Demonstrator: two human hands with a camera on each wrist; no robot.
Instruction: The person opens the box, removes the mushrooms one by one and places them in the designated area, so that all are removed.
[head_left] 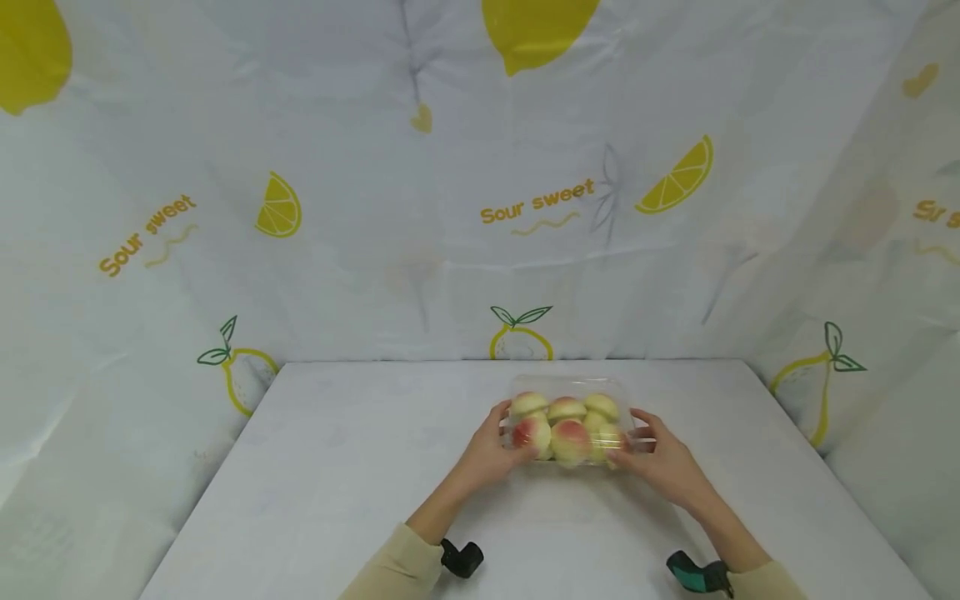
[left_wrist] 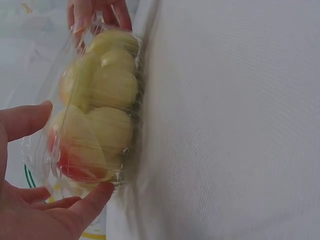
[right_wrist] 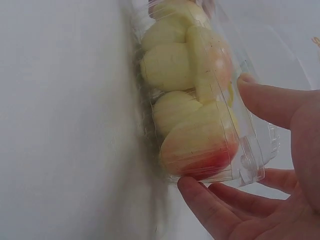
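A clear plastic clamshell box (head_left: 573, 387) filled with several yellow-and-red peaches (head_left: 572, 440) is at the far middle of the table, close over its white surface. My left hand (head_left: 491, 450) holds the box by its left end, thumb at the near side and fingers curled round the end. At the opposite end my right hand (head_left: 667, 462) grips it the same way. The right wrist view shows that thumb (right_wrist: 265, 100) along the lid side and the fingertips (right_wrist: 192, 192) under the lower edge. In the left wrist view, peaches (left_wrist: 112, 85) press against the ribbed plastic.
The table (head_left: 337, 467) has a white cover. Behind it hangs a white sheet (head_left: 360, 275) printed with lemons and lettering, which also rises at both sides. A dark wrist device (head_left: 462, 559) sits by the left sleeve and a black-and-green one (head_left: 697, 575) by the right.
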